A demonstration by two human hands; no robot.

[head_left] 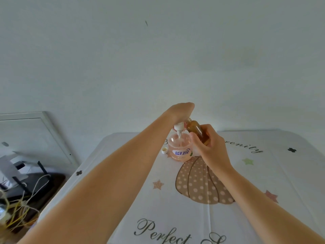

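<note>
My left hand (182, 110) was bent down over the white pump (178, 127) of the pink soap bottle (179, 147). My fingers were hidden under the back of my hand, so I could only say they seemed to be curled round the pump's top. The soap bottle stood upright on the table (281, 182), near the middle of its far edge and directly beneath that hand. My right hand (212, 148) gripped the small amber bottle (197, 131), with fingers and thumb wrapped round its lower half. I held it tilted, above and just right of the soap bottle, its neck pointing up-left and almost touching the pump. A small pale cap (164, 150) lay on the table just left of the soap bottle's base, apart from both hands.
</note>
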